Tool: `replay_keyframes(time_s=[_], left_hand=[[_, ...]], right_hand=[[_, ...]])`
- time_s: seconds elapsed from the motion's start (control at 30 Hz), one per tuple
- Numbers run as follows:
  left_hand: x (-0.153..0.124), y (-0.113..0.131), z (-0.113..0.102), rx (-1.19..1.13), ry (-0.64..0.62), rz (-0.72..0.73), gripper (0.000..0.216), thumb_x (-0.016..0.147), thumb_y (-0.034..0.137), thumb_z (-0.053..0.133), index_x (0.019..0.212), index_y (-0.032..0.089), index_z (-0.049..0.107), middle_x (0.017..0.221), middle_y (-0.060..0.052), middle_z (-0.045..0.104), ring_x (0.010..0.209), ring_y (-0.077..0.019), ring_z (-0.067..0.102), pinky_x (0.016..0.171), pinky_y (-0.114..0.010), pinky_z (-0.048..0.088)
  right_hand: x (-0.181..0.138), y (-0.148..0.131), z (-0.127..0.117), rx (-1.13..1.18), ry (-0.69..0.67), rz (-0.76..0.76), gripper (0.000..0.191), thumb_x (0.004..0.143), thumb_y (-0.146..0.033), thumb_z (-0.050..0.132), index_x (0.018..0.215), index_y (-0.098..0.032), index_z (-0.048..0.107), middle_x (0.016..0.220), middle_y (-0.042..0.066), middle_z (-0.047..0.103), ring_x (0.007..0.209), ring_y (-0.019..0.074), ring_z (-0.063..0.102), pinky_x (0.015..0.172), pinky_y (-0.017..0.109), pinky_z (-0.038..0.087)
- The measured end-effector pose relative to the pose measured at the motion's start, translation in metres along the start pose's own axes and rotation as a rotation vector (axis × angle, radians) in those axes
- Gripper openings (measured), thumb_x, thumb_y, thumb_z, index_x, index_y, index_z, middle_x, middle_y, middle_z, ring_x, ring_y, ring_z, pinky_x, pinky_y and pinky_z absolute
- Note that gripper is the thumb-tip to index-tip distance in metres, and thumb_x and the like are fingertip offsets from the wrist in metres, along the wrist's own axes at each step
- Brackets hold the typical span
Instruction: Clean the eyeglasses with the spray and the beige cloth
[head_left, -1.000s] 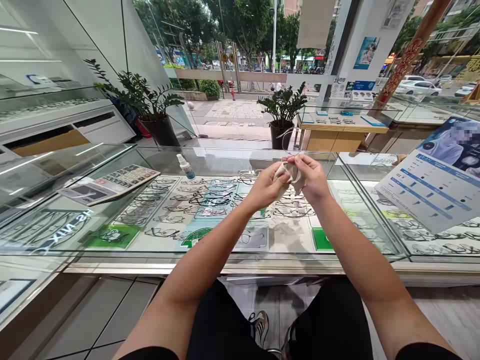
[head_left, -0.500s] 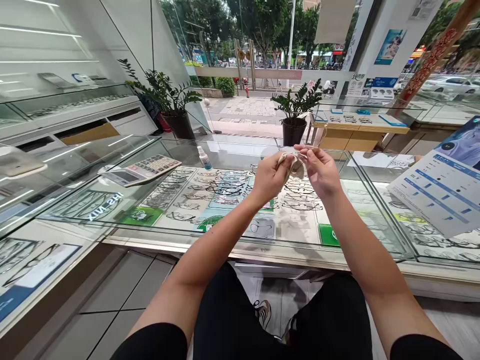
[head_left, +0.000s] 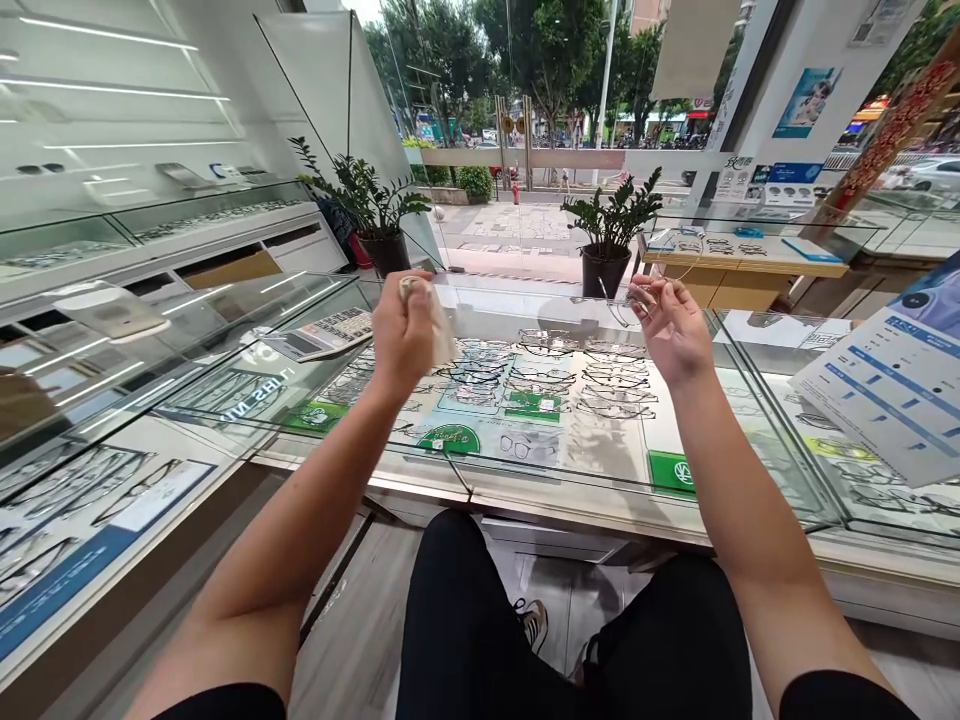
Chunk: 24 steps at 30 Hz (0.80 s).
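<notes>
My left hand is closed around a pale cloth, whose loose end hangs out on the right side of the fist. Some distance to the right, my right hand pinches a thin-framed pair of glasses by the fingertips. Part of the frame is hidden by the fingers. Both hands are raised above the glass display counter. Inside the counter, under the glass, lie rows of glasses between them.
A calculator lies on the glass at the left. At the right a printed leaflet stands tilted on the counter. Two potted plants stand beyond the counter, before the glass front. My legs are close under the counter's front edge.
My left hand has moved left with the cloth, away from the glasses. My right hand has shifted slightly right, still holding the glasses. The spray bottle is now out of sight near my left hand.
</notes>
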<state>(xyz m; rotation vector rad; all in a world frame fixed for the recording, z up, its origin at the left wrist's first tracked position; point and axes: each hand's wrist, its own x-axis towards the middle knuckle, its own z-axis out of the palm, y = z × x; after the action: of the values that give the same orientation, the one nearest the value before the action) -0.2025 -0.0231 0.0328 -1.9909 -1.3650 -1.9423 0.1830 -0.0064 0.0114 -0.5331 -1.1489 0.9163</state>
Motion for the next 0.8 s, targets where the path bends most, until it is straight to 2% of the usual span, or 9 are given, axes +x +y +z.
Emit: replay_keyframes(time_s=[0.1,0.2,0.27,0.37,0.47,0.53,0.63,0.73,0.8], left_hand=[[-0.004,-0.035,-0.035,0.378,-0.094,0.004,0.071,0.113,0.07,0.031,0.133,0.014,0.07,0.109,-0.018,0.072,0.095,-0.0314,0.065,0.088,-0.045,0.051],[-0.014,-0.068,-0.055,0.641,-0.317,-0.118,0.069,0.113,0.053,0.024,0.15,0.007,0.061,0.138,-0.028,0.067,0.131,-0.0419,0.061,0.113,-0.054,0.047],[-0.024,-0.088,-0.061,0.775,-0.472,-0.236,0.072,0.112,0.049,0.023,0.16,0.004,0.053,0.147,-0.031,0.061,0.139,-0.0463,0.056,0.119,-0.059,0.042],[-0.041,-0.114,-0.065,0.87,-0.654,-0.351,0.082,0.109,0.056,0.025,0.166,0.0,0.046,0.155,-0.037,0.052,0.147,-0.0536,0.048,0.122,-0.065,0.037],[-0.051,-0.127,-0.068,0.85,-0.743,-0.403,0.085,0.108,0.058,0.024,0.167,0.002,0.048,0.159,-0.038,0.048,0.15,-0.0554,0.044,0.125,-0.067,0.031],[-0.05,-0.127,-0.069,0.83,-0.706,-0.365,0.084,0.108,0.057,0.023,0.169,0.003,0.047,0.163,-0.037,0.045,0.153,-0.0542,0.04,0.128,-0.068,0.027],[-0.035,-0.11,-0.063,0.803,-0.579,-0.241,0.081,0.109,0.054,0.024,0.169,0.005,0.047,0.168,-0.034,0.041,0.157,-0.0518,0.036,0.129,-0.067,0.025],[-0.007,-0.077,-0.042,0.732,-0.462,-0.056,0.077,0.108,0.054,0.028,0.165,0.008,0.051,0.166,-0.031,0.046,0.157,-0.0475,0.038,0.129,-0.064,0.027],[0.016,-0.049,-0.02,0.645,-0.458,0.141,0.074,0.102,0.056,0.042,0.161,0.014,0.055,0.163,-0.026,0.053,0.154,-0.0452,0.043,0.129,-0.063,0.029]], right_hand=[[0.0,0.0,0.0,0.046,-0.012,0.007,0.034,0.087,-0.062,0.088,0.095,-0.033,0.071,0.124,0.0,0.084,0.122,0.0219,0.077,0.105,0.041,0.063],[0.0,-0.002,0.002,0.092,-0.033,0.023,0.033,0.085,-0.059,0.092,0.092,-0.033,0.072,0.116,-0.002,0.084,0.118,0.0206,0.077,0.104,0.038,0.062],[-0.001,-0.005,0.002,0.108,-0.042,0.032,0.031,0.085,-0.056,0.093,0.09,-0.033,0.072,0.112,-0.002,0.083,0.116,0.0202,0.077,0.104,0.036,0.061],[-0.003,-0.008,0.003,0.094,-0.059,0.03,0.029,0.088,-0.054,0.091,0.089,-0.033,0.071,0.108,-0.002,0.081,0.117,0.0203,0.076,0.107,0.036,0.058],[-0.004,-0.009,0.006,0.041,-0.085,0.022,0.03,0.089,-0.055,0.088,0.088,-0.032,0.07,0.104,0.0,0.079,0.114,0.0214,0.075,0.108,0.038,0.057],[-0.002,-0.008,0.009,-0.029,-0.118,0.046,0.032,0.088,-0.056,0.086,0.086,-0.03,0.069,0.101,0.0,0.078,0.109,0.0217,0.074,0.107,0.04,0.055],[0.009,-0.01,0.017,-0.187,-0.195,0.096,0.03,0.09,-0.055,0.081,0.085,-0.029,0.067,0.097,0.0,0.077,0.103,0.0217,0.073,0.106,0.041,0.053],[0.028,-0.024,0.028,-0.341,-0.285,0.087,0.024,0.092,-0.049,0.075,0.085,-0.027,0.068,0.092,0.001,0.077,0.099,0.0218,0.071,0.1,0.041,0.052],[0.041,-0.04,0.035,-0.405,-0.348,0.05,0.022,0.094,-0.046,0.072,0.084,-0.027,0.067,0.091,0.002,0.077,0.094,0.0216,0.069,0.095,0.041,0.052]])
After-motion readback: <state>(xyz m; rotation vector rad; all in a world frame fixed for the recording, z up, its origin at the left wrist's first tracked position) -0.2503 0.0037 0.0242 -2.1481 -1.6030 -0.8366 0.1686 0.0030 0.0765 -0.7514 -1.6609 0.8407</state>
